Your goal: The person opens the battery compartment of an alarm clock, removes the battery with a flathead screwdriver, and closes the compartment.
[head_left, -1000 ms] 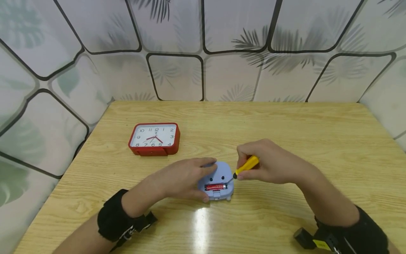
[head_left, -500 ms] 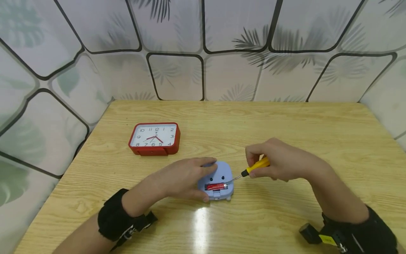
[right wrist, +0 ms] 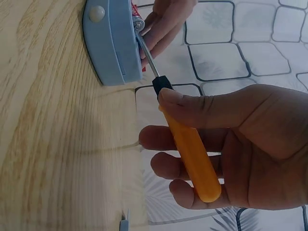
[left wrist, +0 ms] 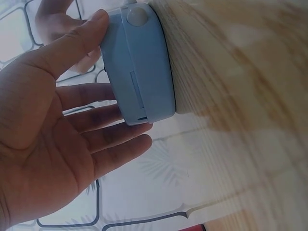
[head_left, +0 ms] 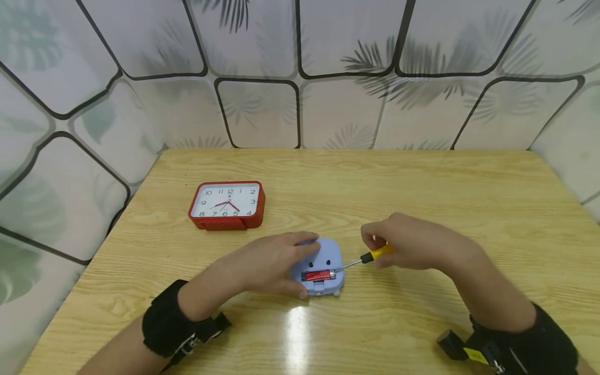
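Two bare hands: both reached over a pale yellow wood-grained table (head_left: 431, 307), with a black strap (head_left: 164, 317) on each wrist.
Left hand (head_left: 276, 263): thumb and fingers spread across the left side of a pale blue, rounded plastic case (head_left: 334, 252), holding it between them.
Case position: flat on the table, in front of the person, between the hands.
Red cylindrical battery (head_left: 319, 275): lay sunk in the case's upper face, its silver end to the right.
Right hand (head_left: 417, 242): clamped round the yellow handle of a screwdriver (right wrist: 190, 151) with a black collar and thin metal shaft.
Shaft tip: at the battery's silver end; whether they touched could not be told.
Red rectangular clock (head_left: 228, 205): lay white face up beyond the left hand, apart from the case.
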A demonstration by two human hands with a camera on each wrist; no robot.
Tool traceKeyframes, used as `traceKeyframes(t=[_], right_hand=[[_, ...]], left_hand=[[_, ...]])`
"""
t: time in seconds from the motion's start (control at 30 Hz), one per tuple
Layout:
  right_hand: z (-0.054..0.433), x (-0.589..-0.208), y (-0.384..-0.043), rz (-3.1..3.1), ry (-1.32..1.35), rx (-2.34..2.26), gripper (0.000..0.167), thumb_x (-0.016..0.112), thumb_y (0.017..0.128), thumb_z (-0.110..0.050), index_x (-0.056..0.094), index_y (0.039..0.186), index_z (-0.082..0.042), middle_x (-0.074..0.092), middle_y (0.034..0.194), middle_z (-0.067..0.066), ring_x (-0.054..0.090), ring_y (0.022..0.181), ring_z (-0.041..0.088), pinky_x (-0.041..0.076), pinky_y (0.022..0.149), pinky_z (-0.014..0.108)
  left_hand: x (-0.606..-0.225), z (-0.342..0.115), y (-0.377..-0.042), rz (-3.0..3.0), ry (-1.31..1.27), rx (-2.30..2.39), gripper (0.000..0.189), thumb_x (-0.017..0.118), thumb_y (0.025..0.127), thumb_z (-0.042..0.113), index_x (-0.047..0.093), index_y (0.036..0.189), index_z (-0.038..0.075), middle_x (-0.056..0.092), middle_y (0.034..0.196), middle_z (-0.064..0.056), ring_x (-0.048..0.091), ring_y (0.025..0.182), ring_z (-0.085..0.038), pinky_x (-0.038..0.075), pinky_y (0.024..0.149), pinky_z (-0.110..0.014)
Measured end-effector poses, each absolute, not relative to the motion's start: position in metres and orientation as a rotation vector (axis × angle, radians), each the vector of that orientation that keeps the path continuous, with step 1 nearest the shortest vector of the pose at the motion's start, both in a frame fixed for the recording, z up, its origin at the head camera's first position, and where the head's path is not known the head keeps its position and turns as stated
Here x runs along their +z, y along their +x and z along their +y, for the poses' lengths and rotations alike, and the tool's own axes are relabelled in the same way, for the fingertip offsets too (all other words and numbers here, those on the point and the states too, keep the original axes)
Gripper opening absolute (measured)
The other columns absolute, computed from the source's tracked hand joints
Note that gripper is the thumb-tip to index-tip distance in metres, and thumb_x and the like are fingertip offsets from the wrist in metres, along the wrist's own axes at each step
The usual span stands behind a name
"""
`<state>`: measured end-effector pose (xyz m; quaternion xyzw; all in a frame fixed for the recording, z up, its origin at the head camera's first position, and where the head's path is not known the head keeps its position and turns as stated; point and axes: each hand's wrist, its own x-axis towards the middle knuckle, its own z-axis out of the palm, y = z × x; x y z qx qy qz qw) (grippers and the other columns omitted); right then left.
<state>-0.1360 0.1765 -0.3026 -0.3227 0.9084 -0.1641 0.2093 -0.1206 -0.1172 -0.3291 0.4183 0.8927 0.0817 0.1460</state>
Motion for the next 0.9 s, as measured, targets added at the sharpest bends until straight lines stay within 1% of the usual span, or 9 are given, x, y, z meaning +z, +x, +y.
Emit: traceKeyframes(t=[0.07,0.17,0.3,0.43,0.53,0.6,0.7,0.9], right_hand=[[0.176,-0.302,-0.135,2.527,-0.883,-0.444,0.036,0.088,0.088,-0.018,0.052,0.084,-0.022,0.047,0.073,-0.009,0.046,0.073,0.010,0.036,0.067,0.027],[0.175,-0.302,-0.134,2.526,-0.878,-0.441,0.036,0.087,0.088,-0.018,0.052,0.083,-0.021,0.046,0.072,-0.009,0.046,0.072,0.010,0.036,0.066,0.026],[0.176,-0.301,-0.134,2.537,-0.909,-0.441,0.036,0.088,0.087,-0.018,0.053,0.083,-0.022,0.048,0.072,-0.011,0.046,0.071,0.008,0.037,0.066,0.026],[0.177,-0.300,-0.135,2.548,-0.925,-0.415,0.034,0.089,0.086,-0.019,0.056,0.083,-0.023,0.054,0.075,-0.012,0.048,0.072,0.007,0.040,0.068,0.025],[0.178,-0.301,-0.136,2.538,-0.907,-0.387,0.026,0.089,0.086,-0.019,0.064,0.088,-0.022,0.061,0.078,-0.013,0.052,0.073,0.006,0.045,0.068,0.026],[0.181,-0.301,-0.137,2.534,-0.890,-0.365,0.020,0.088,0.087,-0.019,0.069,0.092,-0.022,0.065,0.082,-0.012,0.055,0.075,0.006,0.049,0.070,0.027],[0.185,-0.301,-0.138,2.542,-0.863,-0.337,0.015,0.087,0.089,-0.018,0.074,0.096,-0.022,0.068,0.085,-0.012,0.058,0.077,0.006,0.051,0.071,0.029],[0.189,-0.303,-0.142,2.587,-0.843,-0.326,0.011,0.083,0.091,-0.014,0.074,0.096,-0.017,0.067,0.083,-0.009,0.057,0.076,0.009,0.050,0.069,0.030]], left_hand=[[-0.330,-0.117,-0.121,2.569,1.191,0.265,0.091,0.088,0.086,0.047,0.050,0.156,0.003,0.049,0.163,-0.016,0.052,0.149,-0.031,0.046,0.122,-0.045],[-0.330,-0.117,-0.120,2.565,1.204,0.299,0.090,0.089,0.086,0.045,0.048,0.157,0.008,0.046,0.165,-0.014,0.048,0.151,-0.031,0.044,0.124,-0.046],[-0.329,-0.119,-0.119,2.538,1.339,0.342,0.076,0.088,0.088,0.038,0.053,0.152,0.018,0.040,0.169,-0.013,0.044,0.154,-0.032,0.043,0.124,-0.048],[-0.330,-0.119,-0.119,2.524,1.542,0.358,0.063,0.088,0.089,0.032,0.060,0.145,0.021,0.043,0.166,-0.014,0.047,0.150,-0.032,0.047,0.121,-0.047],[-0.331,-0.118,-0.118,2.536,1.622,0.333,0.058,0.088,0.089,0.031,0.063,0.141,0.023,0.046,0.163,-0.015,0.051,0.147,-0.032,0.050,0.118,-0.046],[-0.331,-0.117,-0.118,2.541,1.631,0.309,0.056,0.088,0.089,0.031,0.064,0.140,0.025,0.046,0.163,-0.014,0.052,0.146,-0.032,0.051,0.117,-0.046],[-0.331,-0.116,-0.116,2.536,1.619,0.273,0.056,0.087,0.090,0.031,0.064,0.141,0.027,0.045,0.164,-0.013,0.051,0.146,-0.032,0.050,0.118,-0.046],[-0.333,-0.115,-0.115,2.531,1.605,0.185,0.064,0.086,0.090,0.029,0.060,0.148,0.032,0.040,0.167,-0.015,0.045,0.151,-0.035,0.048,0.120,-0.047]])
